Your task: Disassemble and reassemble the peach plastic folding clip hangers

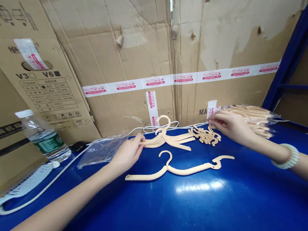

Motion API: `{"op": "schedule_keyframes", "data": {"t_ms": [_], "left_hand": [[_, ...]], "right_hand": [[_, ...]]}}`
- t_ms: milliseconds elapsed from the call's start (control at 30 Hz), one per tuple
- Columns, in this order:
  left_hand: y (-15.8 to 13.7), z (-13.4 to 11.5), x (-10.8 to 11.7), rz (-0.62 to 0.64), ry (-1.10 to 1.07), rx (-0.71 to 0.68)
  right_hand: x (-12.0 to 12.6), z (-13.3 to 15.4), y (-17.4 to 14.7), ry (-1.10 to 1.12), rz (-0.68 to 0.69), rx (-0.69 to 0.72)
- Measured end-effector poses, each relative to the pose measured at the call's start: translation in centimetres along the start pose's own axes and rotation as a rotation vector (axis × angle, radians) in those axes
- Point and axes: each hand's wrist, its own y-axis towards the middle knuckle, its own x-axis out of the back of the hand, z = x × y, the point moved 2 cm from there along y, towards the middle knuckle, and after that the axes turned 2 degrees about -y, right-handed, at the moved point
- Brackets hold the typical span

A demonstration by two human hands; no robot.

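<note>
The ends of the stacked hangers (155,142) appear to be pinched by the left hand (127,152), thumb and fingers brought together on them. The right hand (231,124) is held with fingertips down at the far side of the pile of small hooked pieces (206,136); whether a piece is gripped there cannot be told, as the fingertips are small and slightly blurred in this view.

A single hanger (186,171) is laid flat on the blue surface (163,216), nearer the body than either hand and mostly between them. Its hook is pointed away from the body, and a loose-looking end piece (225,157) is set at its right tip, below the right hand. Bagged hangers (252,117) are placed just beyond the right hand, and a clear plastic bag (100,151) is spread beside the left.

The hangers are judged to be light, smooth plastic, stiff along the arms but likely to be swung at the middle joint. A steadier hold should be given by a pinch close to that joint; if only a tip is lifted, the other arm may be left to droop. The small pieces could be easily tangled and are best taken singly by the straight part.
</note>
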Motion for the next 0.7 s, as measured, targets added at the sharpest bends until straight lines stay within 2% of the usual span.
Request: {"op": "schedule_keyframes", "data": {"t_ms": [67, 133, 200, 300, 400, 533, 633, 700], "left_hand": [[-1.1, -0.4, 0.5, -0.063, -0.063, 0.020], [-2.4, -0.8, 0.5, -0.106, -0.123, 0.037], [-3.5, -1.3, 0.2, -0.129, -0.185, 0.046], [-4.6, -1.9, -0.5, -0.138, -0.302, 0.069], [-5.0, -2.2, -0.9, -0.133, -0.367, 0.075], [-5.1, -2.4, -1.3, -0.122, -0.401, 0.053], [-5.2, -2.3, -1.4, -0.138, -0.390, 0.056], [-5.2, -2.3, -1.4, -0.139, -0.385, 0.056]], "right_hand": [[1.0, 0.9, 0.0, 0.161, -0.122, -0.205], [1.4, 2.5, -0.2, 0.298, -0.152, -0.321], [1.1, 4.2, -0.6, 0.450, -0.109, -0.403], [-0.4, 6.4, -1.9, 0.814, 0.005, -0.625], [-2.1, 7.3, -3.3, 1.064, 0.089, -0.823], [-2.8, 6.4, -4.4, 1.200, 0.110, -0.936], [-2.5, 5.7, -4.6, 1.288, 0.068, -0.950], [-2.2, 5.8, -4.6, 1.306, 0.096, -0.929]]}}
